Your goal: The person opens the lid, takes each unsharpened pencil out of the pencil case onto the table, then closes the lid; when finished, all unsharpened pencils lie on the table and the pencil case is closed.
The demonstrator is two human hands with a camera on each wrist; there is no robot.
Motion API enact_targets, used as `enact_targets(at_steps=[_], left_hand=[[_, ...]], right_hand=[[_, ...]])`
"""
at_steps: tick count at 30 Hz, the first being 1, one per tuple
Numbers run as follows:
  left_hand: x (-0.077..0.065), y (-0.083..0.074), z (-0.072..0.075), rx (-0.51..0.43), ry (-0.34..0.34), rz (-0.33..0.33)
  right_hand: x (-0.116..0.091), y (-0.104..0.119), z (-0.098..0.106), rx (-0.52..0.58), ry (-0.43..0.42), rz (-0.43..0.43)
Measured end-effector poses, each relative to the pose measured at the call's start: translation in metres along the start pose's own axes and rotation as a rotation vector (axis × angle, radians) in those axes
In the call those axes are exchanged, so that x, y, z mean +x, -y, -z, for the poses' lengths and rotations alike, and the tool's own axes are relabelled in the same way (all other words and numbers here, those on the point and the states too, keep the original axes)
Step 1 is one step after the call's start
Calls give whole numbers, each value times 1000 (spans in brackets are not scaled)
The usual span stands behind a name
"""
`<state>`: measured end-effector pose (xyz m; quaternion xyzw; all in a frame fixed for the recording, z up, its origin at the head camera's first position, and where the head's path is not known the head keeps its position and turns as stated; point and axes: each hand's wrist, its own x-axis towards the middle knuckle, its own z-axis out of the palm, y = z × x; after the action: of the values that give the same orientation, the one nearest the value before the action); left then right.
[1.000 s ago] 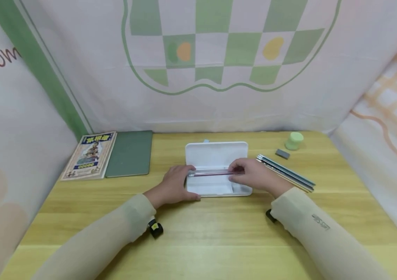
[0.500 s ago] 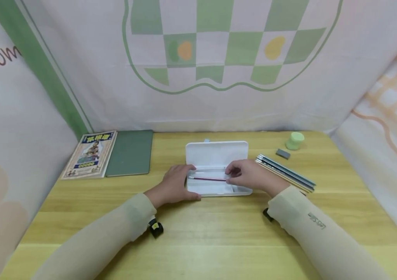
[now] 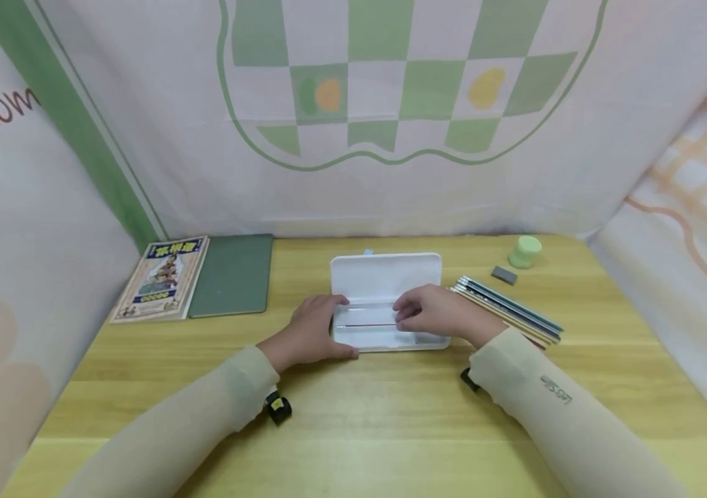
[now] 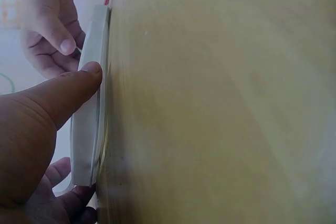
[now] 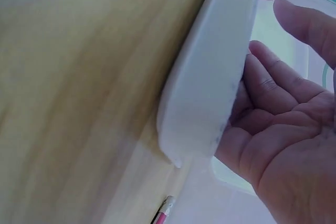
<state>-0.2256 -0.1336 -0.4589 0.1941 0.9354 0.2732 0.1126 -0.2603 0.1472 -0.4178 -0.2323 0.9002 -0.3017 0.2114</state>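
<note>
A white pencil case [image 3: 386,275] lies on the table with its lid raised. Inside it, a slim pencil [image 3: 366,326] stretches along the tray. My left hand [image 3: 316,328] grips the case's left end, thumb on the front wall in the left wrist view and fingers round the end. Over the right half of the case is my right hand [image 3: 437,315]. In the right wrist view its thumb stands apart from the loosely bent fingers [image 5: 270,85], and nothing shows between them. The right hand hides the pencil's far end.
Several pencils [image 3: 509,304] lie slantwise right of the case, partly under the right forearm. Behind them are a grey eraser [image 3: 504,274] and a light green small container [image 3: 524,252]. At the left back lie an illustrated book [image 3: 163,280] and a dark green notebook [image 3: 232,275].
The pencil in the case has moved toward the front of the tray. My right hand has shifted slightly left and its thumb now stands off the pencil. The left hand has stayed put.
</note>
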Motion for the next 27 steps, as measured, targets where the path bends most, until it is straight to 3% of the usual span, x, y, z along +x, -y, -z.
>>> enact_targets(at_steps=[10, 27], left_hand=[[2, 0, 0, 16, 4, 3], [2, 0, 1, 19, -4, -11]], right_hand=[[5, 5, 3, -10, 43, -59], [9, 4, 3, -60, 66, -24]])
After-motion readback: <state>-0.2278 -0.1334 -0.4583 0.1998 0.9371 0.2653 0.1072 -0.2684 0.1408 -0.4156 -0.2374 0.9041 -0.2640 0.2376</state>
